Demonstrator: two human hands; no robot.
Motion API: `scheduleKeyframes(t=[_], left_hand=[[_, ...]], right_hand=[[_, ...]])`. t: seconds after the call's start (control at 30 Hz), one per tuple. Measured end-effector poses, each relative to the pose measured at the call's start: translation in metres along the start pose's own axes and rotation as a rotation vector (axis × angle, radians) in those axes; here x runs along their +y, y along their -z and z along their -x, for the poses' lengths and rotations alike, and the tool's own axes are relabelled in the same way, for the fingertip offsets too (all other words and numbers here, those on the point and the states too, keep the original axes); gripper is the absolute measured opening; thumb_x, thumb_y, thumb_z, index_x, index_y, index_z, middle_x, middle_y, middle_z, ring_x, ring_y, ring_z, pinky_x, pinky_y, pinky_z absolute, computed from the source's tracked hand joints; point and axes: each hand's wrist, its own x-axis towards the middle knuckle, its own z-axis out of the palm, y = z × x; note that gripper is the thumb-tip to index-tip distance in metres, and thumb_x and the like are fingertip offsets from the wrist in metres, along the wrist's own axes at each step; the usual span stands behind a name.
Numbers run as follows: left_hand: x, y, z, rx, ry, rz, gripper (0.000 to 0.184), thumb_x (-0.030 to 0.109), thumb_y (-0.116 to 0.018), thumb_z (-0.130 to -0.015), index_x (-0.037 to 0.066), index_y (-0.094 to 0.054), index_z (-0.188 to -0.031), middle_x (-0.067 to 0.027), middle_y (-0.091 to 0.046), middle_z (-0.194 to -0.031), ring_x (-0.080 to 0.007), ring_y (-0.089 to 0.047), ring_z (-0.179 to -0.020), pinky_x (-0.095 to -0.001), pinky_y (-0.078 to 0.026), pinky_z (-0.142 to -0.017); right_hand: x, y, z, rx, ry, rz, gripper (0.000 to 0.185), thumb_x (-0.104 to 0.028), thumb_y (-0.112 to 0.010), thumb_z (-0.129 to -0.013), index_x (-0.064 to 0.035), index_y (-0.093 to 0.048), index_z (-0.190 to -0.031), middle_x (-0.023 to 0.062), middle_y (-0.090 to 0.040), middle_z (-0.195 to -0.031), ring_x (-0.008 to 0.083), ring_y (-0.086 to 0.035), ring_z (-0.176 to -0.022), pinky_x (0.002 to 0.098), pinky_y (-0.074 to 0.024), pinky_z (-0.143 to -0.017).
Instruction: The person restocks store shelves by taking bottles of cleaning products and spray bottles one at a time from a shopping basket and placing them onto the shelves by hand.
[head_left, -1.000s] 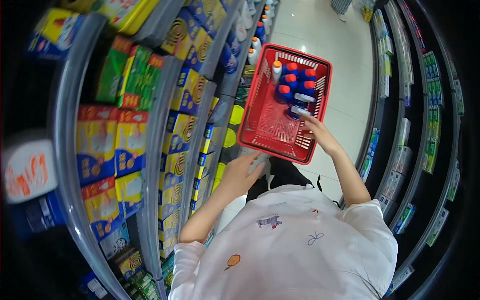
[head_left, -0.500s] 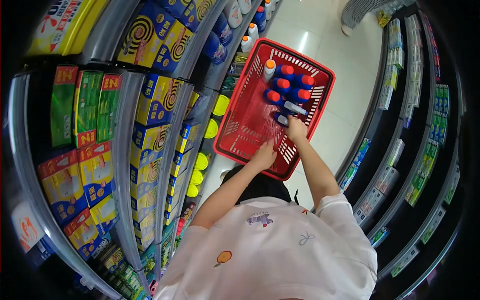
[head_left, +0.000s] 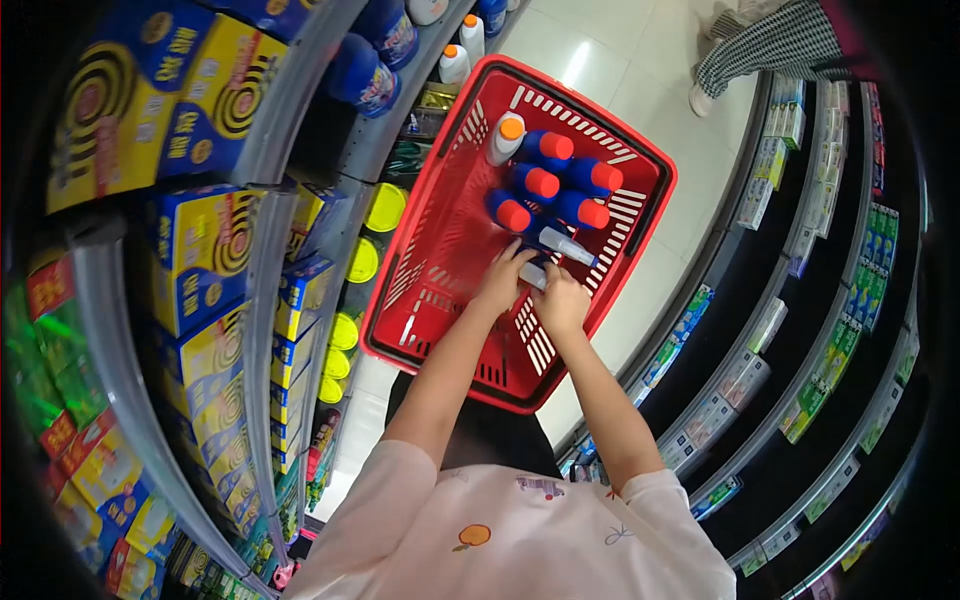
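Observation:
A red plastic shopping basket (head_left: 620,310) is in front of me. Low in it, my left hand (head_left: 503,280) and my right hand (head_left: 562,302) close in from both sides on a white-topped bottle (head_left: 533,275), its lower part hidden. Just beyond it rests a second bottle with a long pale top (head_left: 566,246) resembling a spray head. Several blue bottles with red caps (head_left: 541,183) stand grouped farther up the basket. Beside them is a white bottle with an orange cap (head_left: 505,139).
Shelves on the left carry blue-and-yellow boxes (head_left: 205,260), yellow-lidded tubs (head_left: 364,260) and large blue bottles (head_left: 362,75). Small packaged goods line the right-hand shelves (head_left: 820,380). Another person's checked trouser leg (head_left: 765,45) is in the aisle, beyond the basket.
My left hand has moved up from the basket's near side to the white-topped bottle, joining my right. The view has shifted closer to the basket. More of the other person's leg shows.

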Motion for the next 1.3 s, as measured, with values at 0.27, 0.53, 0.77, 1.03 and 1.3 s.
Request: scheduleKeyframes(t=[0.27,0.53,0.77,1.03,1.3], left_hand=[[0.0,0.026,-0.029,-0.187,-0.161,-0.155,0.051,0.008,-0.069,-0.071,0.018,-0.057,-0.12,-0.0121,-0.058,-0.116,-0.0344,-0.062,-0.095,-0.0443,-0.053,-0.079],[-0.004,0.016,-0.029,-0.145,-0.156,-0.216,0.056,0.001,-0.064,-0.072,0.024,-0.057,-0.122,-0.0133,-0.057,-0.116,-0.034,-0.062,-0.094,-0.0447,-0.053,-0.08],[0.002,0.021,-0.026,-0.119,-0.137,-0.188,0.048,0.004,-0.06,-0.076,0.024,-0.058,-0.12,-0.0124,-0.058,-0.113,-0.033,-0.061,-0.097,-0.0433,-0.053,-0.08],[-0.002,0.005,-0.024,0.021,-0.087,-0.099,0.04,0.005,-0.058,-0.077,0.019,-0.062,-0.114,-0.014,-0.059,-0.112,-0.0347,-0.059,-0.102,-0.0445,-0.051,-0.084],[-0.008,-0.011,0.042,0.303,-0.152,0.036,0.037,0.004,-0.056,-0.075,0.009,-0.064,-0.111,-0.0184,-0.061,-0.105,-0.0372,-0.057,-0.099,-0.045,-0.045,-0.089]], right_hand=[[-0.001,-0.01,0.0,0.057,0.029,-0.003,0.04,-0.011,-0.071,-0.063,-0.0039,-0.06,-0.101,0.0134,-0.065,-0.087,0.0311,-0.064,-0.072,0.0408,-0.0524,-0.063],[-0.002,-0.01,-0.001,0.051,-0.003,-0.006,0.037,-0.01,-0.067,-0.063,-0.005,-0.063,-0.099,0.0123,-0.065,-0.085,0.0318,-0.064,-0.073,0.0415,-0.0523,-0.065],[-0.005,-0.008,-0.001,0.064,-0.001,-0.025,0.036,-0.011,-0.067,-0.062,-0.0045,-0.063,-0.098,0.012,-0.064,-0.081,0.0321,-0.063,-0.072,0.0427,-0.0515,-0.064],[-0.006,-0.007,-0.001,0.034,-0.058,0.007,0.028,-0.013,-0.066,-0.066,-0.0083,-0.063,-0.093,0.0129,-0.066,-0.087,0.0325,-0.064,-0.077,0.0442,-0.0517,-0.066],[-0.021,0.014,0.044,-0.015,0.109,0.048,0.033,-0.017,-0.07,-0.066,-0.0116,-0.069,-0.099,0.0144,-0.068,-0.084,0.0325,-0.066,-0.075,0.0431,-0.053,-0.068]])
